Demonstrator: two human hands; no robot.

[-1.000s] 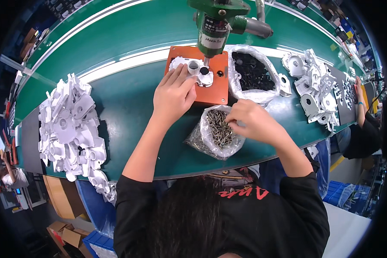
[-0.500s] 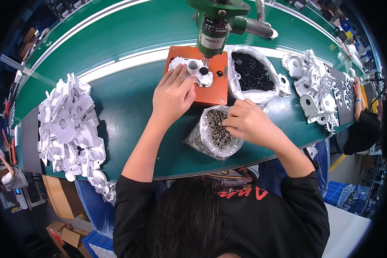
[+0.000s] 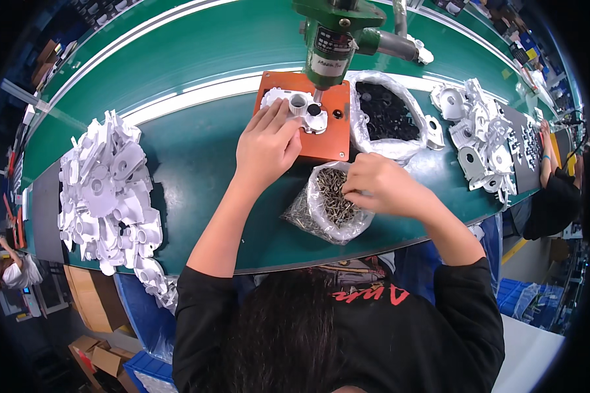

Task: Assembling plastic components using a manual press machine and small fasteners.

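A white plastic housing (image 3: 316, 122) with a round collar and a black round piece (image 3: 314, 110) lies on an orange fixture block (image 3: 331, 141). My left hand (image 3: 267, 144) rests over the housing's left side, fingers on top and thumb along its near edge, keeping hold of it. Just above the black piece is the tip of a green powered screwdriver (image 3: 328, 56). Nearer to me stands an open clear plastic bag (image 3: 351, 232) full of small metal screws (image 3: 334, 196). My right hand (image 3: 387, 188) is at the bag's right side, fingertips pinched over the screws; whatever they grip is hidden.
White plastic parts (image 3: 108, 190) are heaped on the left. Behind the screws sits a bag of black parts (image 3: 383, 114), with more white housings (image 3: 475, 144) to its right. A green conveyor (image 3: 229, 39) runs behind. Another person (image 3: 550, 196) works far right.
My right hand stays at the screw bag, its fingers shifting slightly down and curling closer. The left hand keeps its place on the housing. The whole view has shifted a little.
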